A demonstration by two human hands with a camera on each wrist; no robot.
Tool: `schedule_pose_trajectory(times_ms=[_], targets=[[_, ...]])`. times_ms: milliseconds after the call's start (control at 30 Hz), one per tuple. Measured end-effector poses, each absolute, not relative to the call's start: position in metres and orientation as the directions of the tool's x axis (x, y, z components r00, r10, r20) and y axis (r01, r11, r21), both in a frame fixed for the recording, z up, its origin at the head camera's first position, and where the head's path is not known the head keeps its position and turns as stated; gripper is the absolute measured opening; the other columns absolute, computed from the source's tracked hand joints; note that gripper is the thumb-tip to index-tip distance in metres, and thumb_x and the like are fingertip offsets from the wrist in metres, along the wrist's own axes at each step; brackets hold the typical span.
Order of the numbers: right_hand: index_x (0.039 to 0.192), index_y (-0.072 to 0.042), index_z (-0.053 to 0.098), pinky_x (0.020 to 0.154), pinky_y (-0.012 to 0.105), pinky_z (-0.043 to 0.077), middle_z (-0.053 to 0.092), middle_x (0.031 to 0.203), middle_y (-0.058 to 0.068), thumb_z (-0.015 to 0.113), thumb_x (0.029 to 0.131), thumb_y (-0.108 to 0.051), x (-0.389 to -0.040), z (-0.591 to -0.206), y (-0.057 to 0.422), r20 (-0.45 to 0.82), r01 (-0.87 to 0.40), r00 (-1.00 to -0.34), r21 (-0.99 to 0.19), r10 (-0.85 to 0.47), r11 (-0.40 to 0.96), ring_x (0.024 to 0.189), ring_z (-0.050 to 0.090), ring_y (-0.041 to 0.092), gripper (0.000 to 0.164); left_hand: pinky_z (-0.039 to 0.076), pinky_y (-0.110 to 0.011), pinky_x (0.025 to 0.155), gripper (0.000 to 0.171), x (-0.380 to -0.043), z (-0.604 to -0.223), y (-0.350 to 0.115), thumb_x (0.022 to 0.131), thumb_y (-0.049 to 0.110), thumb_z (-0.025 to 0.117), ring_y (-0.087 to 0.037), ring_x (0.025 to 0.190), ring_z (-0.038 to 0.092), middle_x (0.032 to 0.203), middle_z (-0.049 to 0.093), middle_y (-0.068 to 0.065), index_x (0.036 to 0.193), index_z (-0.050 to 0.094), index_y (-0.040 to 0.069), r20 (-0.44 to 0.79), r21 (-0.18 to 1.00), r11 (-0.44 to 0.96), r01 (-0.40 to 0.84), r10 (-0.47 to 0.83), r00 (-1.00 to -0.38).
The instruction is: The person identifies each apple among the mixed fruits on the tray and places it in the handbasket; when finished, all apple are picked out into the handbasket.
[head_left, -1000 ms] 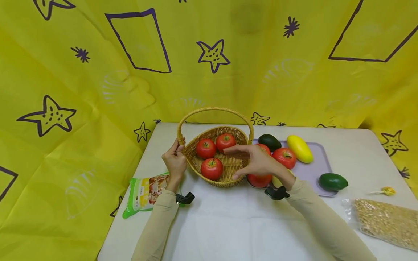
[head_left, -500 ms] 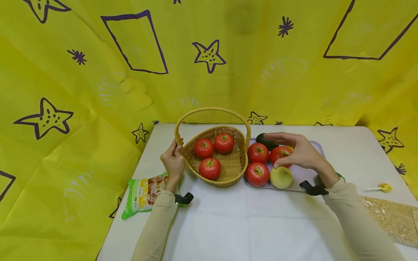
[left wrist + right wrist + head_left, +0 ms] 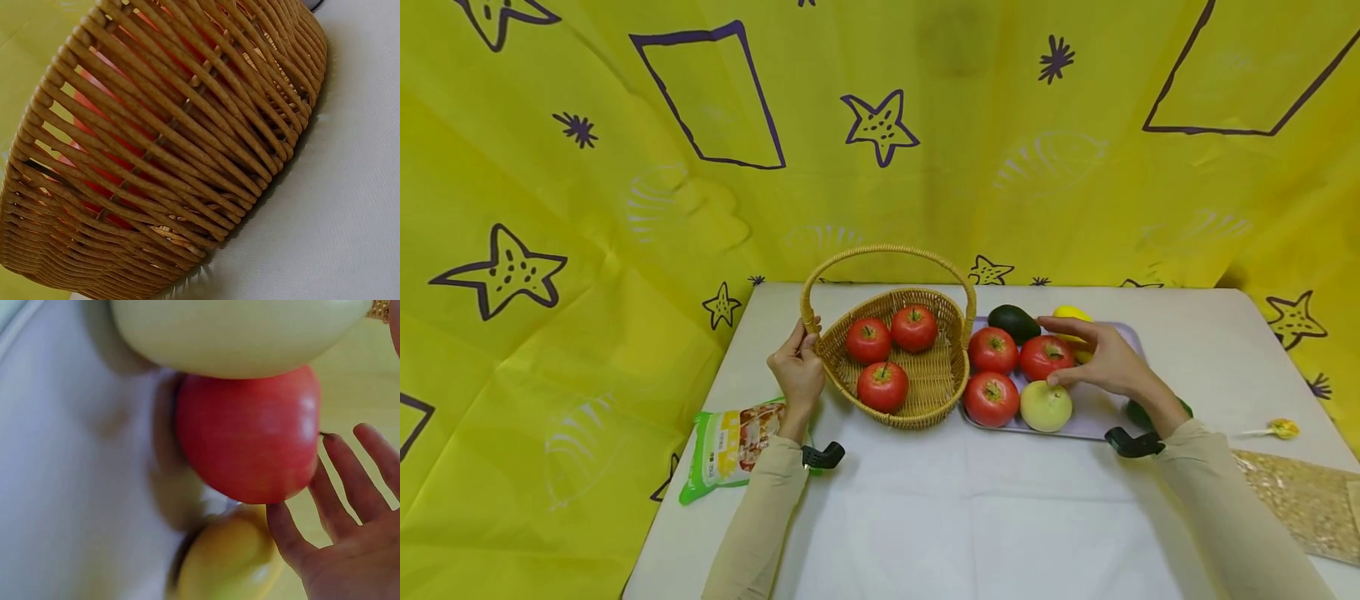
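Here; basket (image 3: 936, 385): tan wicker, arched handle (image 3: 888, 248); 3 apples (image 3: 882, 389) inside: round, red

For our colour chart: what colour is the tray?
The tray is pale purple; the head view shows it best.

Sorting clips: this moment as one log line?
left grip: holds basket | right grip: at red fruit on tray, contact unclear | basket: three red apples

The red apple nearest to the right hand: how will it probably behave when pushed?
The red apple may roll, being rounded, though the pale green apple close by could block it. Its shiny skin might feel slippery.
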State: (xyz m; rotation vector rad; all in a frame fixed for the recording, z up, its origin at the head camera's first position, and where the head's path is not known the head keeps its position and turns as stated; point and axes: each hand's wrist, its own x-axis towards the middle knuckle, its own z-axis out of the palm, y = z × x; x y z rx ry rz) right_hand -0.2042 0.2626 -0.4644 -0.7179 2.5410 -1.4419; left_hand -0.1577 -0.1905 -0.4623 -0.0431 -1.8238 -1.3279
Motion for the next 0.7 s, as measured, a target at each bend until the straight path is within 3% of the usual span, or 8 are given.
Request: schedule_pose_trajectory(times_ms=[233, 300, 367, 467, 533, 700], targets=[[0.152, -0.005, 0.057, 0.098, 0.006, 0.047, 0.058, 0.152, 0.024, 0.093, 0.084, -0.024, -0.204, -0.473, 0.263, 0.064, -0.304, -0.905, -0.789, -0.421, 0.534, 0.129, 0.063, 0.041, 0.079, 0.061, -0.016, 0.086, 0.032, -0.159, -0.466, -0.191, 0.095, -0.022, 0.057, -0.056, 0.1, 0.073, 0.108, 0.074, -0.036, 0.126, 0.067, -0.019, 0.628, 0.777, 0.403, 0.483, -0.441, -0.641], [0.152, -0.006, 0.058, 0.104, 0.019, 0.05, 0.057, 0.153, 0.025, 0.092, 0.084, -0.028, -0.204, -0.474, 0.263, 0.055, -0.303, -0.91, -0.765, -0.41, 0.569, 0.131, 0.061, 0.044, 0.078, 0.061, -0.018, 0.087, 0.033, -0.162, -0.472, -0.193, 0.095, -0.022, 0.057, -0.057, 0.1, 0.072, 0.108, 0.074, -0.037, 0.127, 0.066, -0.02, 0.627, 0.778, 0.398, 0.486, -0.442, -0.641], [0.151, -0.007, 0.059, 0.11, 0.039, 0.051, 0.054, 0.155, 0.026, 0.092, 0.085, -0.031, -0.203, -0.474, 0.263, 0.045, -0.301, -0.914, -0.743, -0.404, 0.598, 0.132, 0.058, 0.045, 0.078, 0.061, -0.018, 0.088, 0.034, -0.167, -0.48, -0.196, 0.095, -0.023, 0.057, -0.059, 0.099, 0.072, 0.108, 0.073, -0.037, 0.127, 0.065, -0.019, 0.626, 0.779, 0.395, 0.487, -0.446, -0.64], [0.152, -0.006, 0.057, 0.111, 0.066, 0.047, 0.05, 0.157, 0.03, 0.09, 0.086, -0.033, -0.203, -0.474, 0.261, 0.028, -0.303, -0.912, -0.72, -0.41, 0.624, 0.134, 0.054, 0.047, 0.078, 0.059, -0.014, 0.088, 0.034, -0.172, -0.489, -0.201, 0.096, -0.021, 0.058, -0.056, 0.1, 0.073, 0.109, 0.074, -0.035, 0.129, 0.066, -0.017, 0.618, 0.785, 0.396, 0.477, -0.454, -0.642], [0.151, -0.003, 0.057, 0.111, 0.07, 0.045, 0.05, 0.155, 0.033, 0.089, 0.087, -0.033, -0.203, -0.474, 0.259, 0.03, -0.316, -0.908, -0.704, -0.418, 0.636, 0.133, 0.055, 0.049, 0.078, 0.058, -0.012, 0.088, 0.035, -0.173, -0.492, -0.203, 0.097, -0.019, 0.059, -0.052, 0.101, 0.075, 0.11, 0.075, -0.032, 0.13, 0.068, -0.014, 0.615, 0.788, 0.392, 0.475, -0.454, -0.645], [0.15, 0.002, 0.056, 0.109, 0.07, 0.047, 0.056, 0.148, 0.033, 0.088, 0.088, -0.033, -0.203, -0.473, 0.255, 0.045, -0.353, -0.902, -0.649, -0.43, 0.674, 0.128, 0.058, 0.049, 0.078, 0.058, -0.013, 0.089, 0.035, -0.173, -0.494, -0.206, 0.098, -0.015, 0.061, -0.047, 0.103, 0.076, 0.111, 0.076, -0.029, 0.132, 0.068, -0.009, 0.62, 0.784, 0.38, 0.49, -0.443, -0.648]])
